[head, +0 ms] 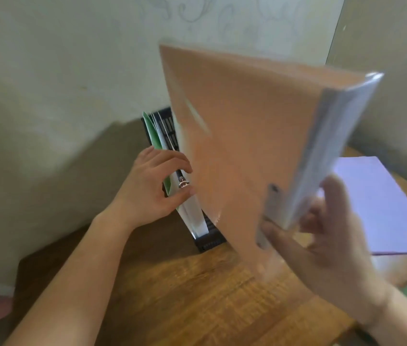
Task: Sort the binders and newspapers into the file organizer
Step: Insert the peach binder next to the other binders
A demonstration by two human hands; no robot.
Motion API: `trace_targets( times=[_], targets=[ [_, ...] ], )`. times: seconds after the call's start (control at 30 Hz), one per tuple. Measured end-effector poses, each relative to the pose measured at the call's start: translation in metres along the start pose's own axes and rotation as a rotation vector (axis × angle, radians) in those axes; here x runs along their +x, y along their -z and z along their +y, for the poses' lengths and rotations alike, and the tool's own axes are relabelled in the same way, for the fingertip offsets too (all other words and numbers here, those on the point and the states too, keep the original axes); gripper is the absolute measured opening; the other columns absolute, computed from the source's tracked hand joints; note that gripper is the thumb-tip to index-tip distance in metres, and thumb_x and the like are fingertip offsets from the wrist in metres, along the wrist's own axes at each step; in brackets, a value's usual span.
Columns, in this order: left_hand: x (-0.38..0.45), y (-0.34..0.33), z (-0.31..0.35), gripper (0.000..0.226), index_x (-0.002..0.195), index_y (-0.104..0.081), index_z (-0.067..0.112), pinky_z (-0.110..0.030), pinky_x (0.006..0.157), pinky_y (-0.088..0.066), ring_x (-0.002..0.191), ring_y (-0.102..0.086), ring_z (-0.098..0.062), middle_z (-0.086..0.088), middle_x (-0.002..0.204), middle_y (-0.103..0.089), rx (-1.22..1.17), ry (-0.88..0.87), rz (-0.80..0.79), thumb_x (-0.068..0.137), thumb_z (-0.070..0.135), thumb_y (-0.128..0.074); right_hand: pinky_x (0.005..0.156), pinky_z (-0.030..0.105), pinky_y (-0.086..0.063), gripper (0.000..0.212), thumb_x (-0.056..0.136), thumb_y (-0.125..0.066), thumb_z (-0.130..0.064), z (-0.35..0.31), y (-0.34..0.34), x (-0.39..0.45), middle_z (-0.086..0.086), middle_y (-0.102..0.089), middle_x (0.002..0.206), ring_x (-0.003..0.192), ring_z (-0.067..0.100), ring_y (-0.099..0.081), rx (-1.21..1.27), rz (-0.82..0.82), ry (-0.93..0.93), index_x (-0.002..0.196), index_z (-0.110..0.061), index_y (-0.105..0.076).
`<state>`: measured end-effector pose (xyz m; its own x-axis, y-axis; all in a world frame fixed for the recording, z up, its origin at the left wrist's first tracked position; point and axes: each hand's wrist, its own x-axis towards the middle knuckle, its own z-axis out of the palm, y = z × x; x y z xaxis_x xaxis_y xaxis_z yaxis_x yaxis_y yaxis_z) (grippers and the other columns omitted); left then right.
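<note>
We bring the orange binder (242, 136) to the file organizer (207, 239).
Our right hand (322, 236) grips its spine; our left hand (157, 186), fingers relaxed, touches the green binder (153, 132). The tilted binder may catch a divider.

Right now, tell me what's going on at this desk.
A person is filing binders into a black file organizer that stands on a wooden table against the wall. The right hand grips an orange binder by its lower corner and holds it upright in the air, above and just right of the organizer. The left hand rests on a green binder already standing in the organizer. A purple folder lies flat on the table to the right.
</note>
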<state>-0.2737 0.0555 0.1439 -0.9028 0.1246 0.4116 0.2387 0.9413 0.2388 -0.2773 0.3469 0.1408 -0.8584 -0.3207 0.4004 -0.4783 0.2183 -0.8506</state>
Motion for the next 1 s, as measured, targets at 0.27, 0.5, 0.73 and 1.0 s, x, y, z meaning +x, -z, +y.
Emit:
trace_targets(
  times=[0.27, 0.5, 0.73, 1.0],
  targets=[
    [-0.003, -0.007, 0.001, 0.036, 0.105, -0.070, 0.027, -0.057, 0.110, -0.031, 0.117, -0.054, -0.015, 0.011, 0.116, -0.065, -0.009, 0.008, -0.052, 0.083, 0.055, -0.064, 0.058, 0.042, -0.057, 0.082, 0.079, -0.076, -0.030, 0.030, -0.079, 0.027, -0.008, -0.067, 0.093, 0.073, 0.017, -0.068, -0.030, -0.117, 0.029, 0.137, -0.041, -0.018],
    [-0.005, -0.009, 0.000, 0.046, 0.099, -0.069, 0.023, -0.054, 0.115, -0.028, 0.122, -0.054, -0.017, 0.007, 0.118, -0.065, -0.028, 0.029, -0.043, 0.079, 0.064, -0.063, 0.070, 0.045, -0.059, 0.083, 0.084, -0.069, -0.033, 0.066, -0.117, 0.044, -0.002, -0.069, 0.113, 0.089, 0.021, -0.070, -0.029, -0.205, 0.027, 0.137, -0.054, -0.008],
    [-0.006, -0.015, -0.001, 0.046, 0.093, -0.066, 0.022, -0.055, 0.117, -0.025, 0.125, -0.052, -0.016, 0.008, 0.118, -0.065, -0.056, 0.089, -0.003, 0.075, 0.064, -0.066, 0.102, 0.023, -0.043, 0.088, 0.085, -0.068, -0.011, 0.116, -0.114, 0.032, -0.040, -0.037, 0.135, 0.129, -0.003, -0.041, 0.046, -0.510, -0.022, 0.140, -0.057, -0.017],
    [-0.009, -0.017, -0.002, 0.045, 0.090, -0.065, 0.019, -0.054, 0.117, -0.029, 0.122, -0.056, -0.016, 0.004, 0.119, -0.066, -0.026, 0.102, 0.005, 0.077, 0.063, -0.065, 0.111, 0.036, -0.023, 0.058, 0.082, -0.066, -0.038, 0.171, -0.136, 0.007, -0.006, -0.061, 0.125, 0.119, 0.018, -0.049, -0.440, -0.556, 0.043, 0.136, -0.029, -0.044]
  ],
)
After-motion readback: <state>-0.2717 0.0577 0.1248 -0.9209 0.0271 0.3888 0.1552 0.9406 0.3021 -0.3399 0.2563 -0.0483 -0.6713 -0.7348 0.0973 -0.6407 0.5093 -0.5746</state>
